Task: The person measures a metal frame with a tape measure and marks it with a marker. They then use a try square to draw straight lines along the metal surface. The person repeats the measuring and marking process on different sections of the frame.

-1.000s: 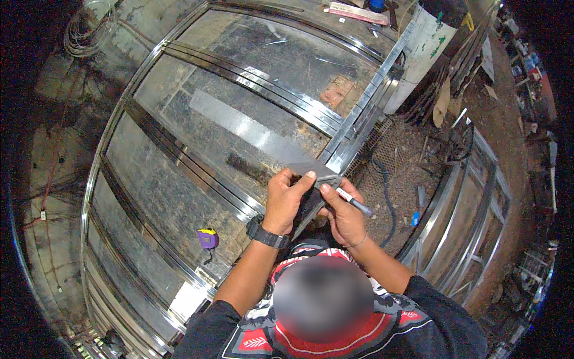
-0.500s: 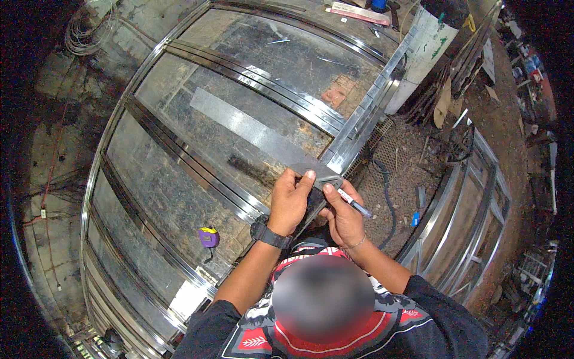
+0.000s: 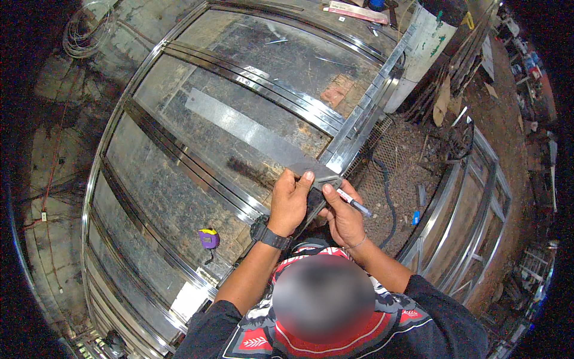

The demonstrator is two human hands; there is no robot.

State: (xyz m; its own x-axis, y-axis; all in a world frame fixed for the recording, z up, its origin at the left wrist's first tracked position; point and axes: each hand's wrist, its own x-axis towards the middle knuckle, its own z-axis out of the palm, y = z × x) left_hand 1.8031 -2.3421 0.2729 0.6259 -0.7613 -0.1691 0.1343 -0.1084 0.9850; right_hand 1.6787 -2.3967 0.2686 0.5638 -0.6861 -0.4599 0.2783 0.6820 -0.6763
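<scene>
A long grey sheet-metal strip (image 3: pixel 245 128) lies slantwise over the workbench, its near end at my hands. On that end sits a small grey angular metal tool (image 3: pixel 326 181) with a slot or triangular opening; its exact kind is unclear. My left hand (image 3: pixel 289 202) grips the strip's end from the left, thumb pressed on top beside the tool. My right hand (image 3: pixel 345 220) is closed, with its thumb at the tool's right edge. A white marker pen with a dark tip (image 3: pixel 355 203) sticks out between its fingers. The fingers underneath are hidden.
Metal rails (image 3: pixel 197 170) cross the worn bench top. A purple and yellow tape measure (image 3: pixel 208 238) lies left of my left forearm. Metal frames (image 3: pixel 463 209) stand at the right, near a dark cable (image 3: pixel 390 203). A curved pale sheet (image 3: pixel 421 57) is at the far right.
The strip's far end sits very slightly farther left, along with a small shift of the view. Both hands keep the same hold.
</scene>
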